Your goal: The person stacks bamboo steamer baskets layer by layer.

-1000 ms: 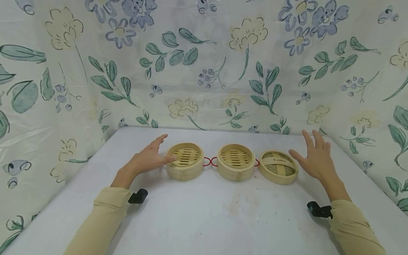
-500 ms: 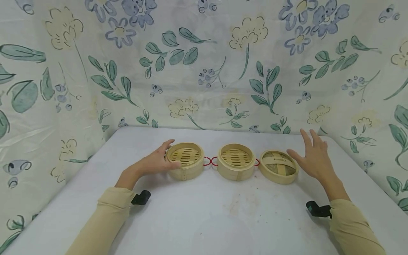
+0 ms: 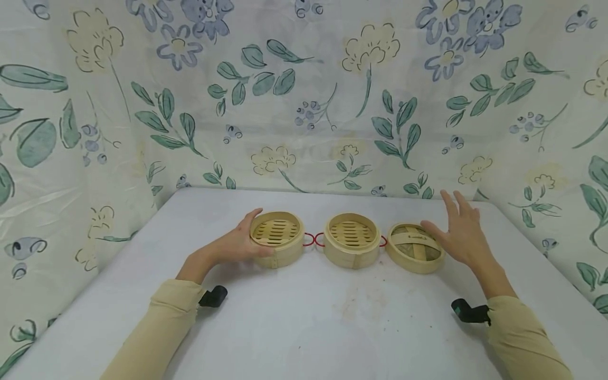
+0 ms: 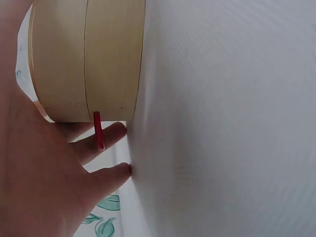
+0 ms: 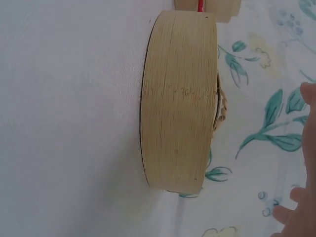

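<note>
In the head view, my left hand (image 3: pixel 228 247) wraps the near left side of the left bamboo steamer basket (image 3: pixel 288 255), thumb across its front wall and index finger round the back. The left wrist view shows this basket's side wall (image 4: pixel 89 59), a red handle (image 4: pixel 98 131) and spread fingers (image 4: pixel 111 180) just beyond it. My right hand (image 3: pixel 467 235) hovers with spread fingers beside the bamboo steamer lid (image 3: pixel 417 251), its thumb overlapping the lid's edge. In the right wrist view, a gap shows between the lid's side (image 5: pixel 180 103) and the hand (image 5: pixel 303 182).
A second bamboo steamer basket (image 3: pixel 350 258) with red handles stands between the left basket and the lid. All sit in a row on the white table (image 3: pixel 304 322). A floral curtain (image 3: pixel 318 121) surrounds the back and sides.
My left hand has moved right, its thumb and fingers coming round the left basket. The right hand has drifted slightly left toward the lid. Baskets and lid stay put.
</note>
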The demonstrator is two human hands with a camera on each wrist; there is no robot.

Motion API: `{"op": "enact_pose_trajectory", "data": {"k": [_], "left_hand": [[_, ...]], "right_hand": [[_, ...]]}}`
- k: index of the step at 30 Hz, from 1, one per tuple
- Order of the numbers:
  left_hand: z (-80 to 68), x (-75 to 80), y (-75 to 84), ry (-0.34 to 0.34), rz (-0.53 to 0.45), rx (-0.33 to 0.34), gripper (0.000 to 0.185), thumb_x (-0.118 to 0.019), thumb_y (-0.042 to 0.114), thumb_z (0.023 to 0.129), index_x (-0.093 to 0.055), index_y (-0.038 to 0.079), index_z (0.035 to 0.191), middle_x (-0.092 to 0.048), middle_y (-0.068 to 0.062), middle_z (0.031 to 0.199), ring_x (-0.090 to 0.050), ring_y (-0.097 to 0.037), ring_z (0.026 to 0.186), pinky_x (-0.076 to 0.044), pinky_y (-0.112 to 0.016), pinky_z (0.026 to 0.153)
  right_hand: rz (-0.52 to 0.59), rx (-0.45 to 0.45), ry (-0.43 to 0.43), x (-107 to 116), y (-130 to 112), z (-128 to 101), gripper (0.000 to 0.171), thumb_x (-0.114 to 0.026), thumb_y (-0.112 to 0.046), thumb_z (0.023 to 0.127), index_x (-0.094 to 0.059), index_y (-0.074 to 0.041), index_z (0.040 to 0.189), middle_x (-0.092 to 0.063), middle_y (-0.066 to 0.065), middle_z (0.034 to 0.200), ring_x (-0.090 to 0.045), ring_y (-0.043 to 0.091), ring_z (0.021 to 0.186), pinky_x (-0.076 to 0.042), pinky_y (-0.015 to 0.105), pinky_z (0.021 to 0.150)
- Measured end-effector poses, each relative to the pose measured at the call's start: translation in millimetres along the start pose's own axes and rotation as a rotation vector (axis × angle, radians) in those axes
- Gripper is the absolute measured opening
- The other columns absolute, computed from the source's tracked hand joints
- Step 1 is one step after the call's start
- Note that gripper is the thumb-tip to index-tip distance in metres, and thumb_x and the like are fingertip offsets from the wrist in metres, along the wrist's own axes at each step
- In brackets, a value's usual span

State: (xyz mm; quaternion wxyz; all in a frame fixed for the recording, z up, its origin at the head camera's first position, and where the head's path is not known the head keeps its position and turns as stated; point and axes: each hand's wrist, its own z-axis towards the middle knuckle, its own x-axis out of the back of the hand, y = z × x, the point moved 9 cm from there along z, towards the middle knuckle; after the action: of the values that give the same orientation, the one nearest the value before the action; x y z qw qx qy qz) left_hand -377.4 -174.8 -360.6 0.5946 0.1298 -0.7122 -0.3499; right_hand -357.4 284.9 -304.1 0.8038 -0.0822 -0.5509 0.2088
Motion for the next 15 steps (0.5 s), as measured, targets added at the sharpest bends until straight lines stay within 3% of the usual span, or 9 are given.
{"op": "enact_pose_trajectory", "data": {"k": [15], "left_hand": [[-1.2,-4.3,-3.9,-0.024,0.039,0.048,0.127,-0.073,0.064,0.076,0.005,0.004,0.156,-0.017,-0.025,0.16,-0.02,-0.041,0.147,-0.02,-0.062,0.115]], "right_hand": [[0.158,0.026,-0.063,-16,-22,2,0.092,-0.054,-0.05,0.098,-0.003,-0.002,0.157,-0.001,0.032,0.16,-0.001,0.057,0.143,0.005,0.069,0.113]]}}
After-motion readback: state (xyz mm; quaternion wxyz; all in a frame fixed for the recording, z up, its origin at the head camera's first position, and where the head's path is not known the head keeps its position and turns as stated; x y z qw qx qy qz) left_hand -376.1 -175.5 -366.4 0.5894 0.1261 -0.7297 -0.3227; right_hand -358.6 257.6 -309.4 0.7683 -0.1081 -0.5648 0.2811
